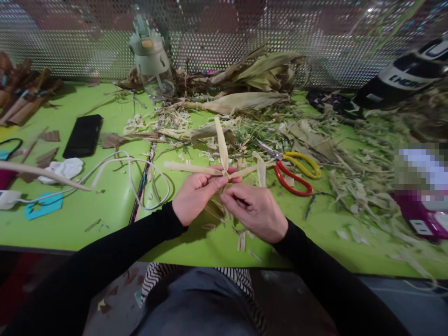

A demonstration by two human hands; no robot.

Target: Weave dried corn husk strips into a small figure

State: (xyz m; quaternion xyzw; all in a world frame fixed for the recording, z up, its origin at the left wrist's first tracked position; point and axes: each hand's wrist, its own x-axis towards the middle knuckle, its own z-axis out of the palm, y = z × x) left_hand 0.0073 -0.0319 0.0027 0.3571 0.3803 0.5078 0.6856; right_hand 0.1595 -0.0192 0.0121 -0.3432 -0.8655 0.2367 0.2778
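Note:
My left hand (200,191) pinches the middle of several pale corn husk strips (221,143) that cross between thumb and fingers. One strip points up, one runs left, and another stretches right with a bent end. Close beside it, my right hand (257,210) is closed, thumb against its curled fingers, just below the crossing; a thin strip seems to be in that pinch, though the fingers hide most of it. To the right lie scissors (279,157) with one yellow and one red handle, blades pointing away to the upper left.
Dry husks (241,101) and shredded scraps cover the back and right of the green table (115,228). A clear bottle (152,60) stands by the perforated metal screen (217,32). On the left are a black phone (83,135), a white cable (130,179) and a blue tag (44,206).

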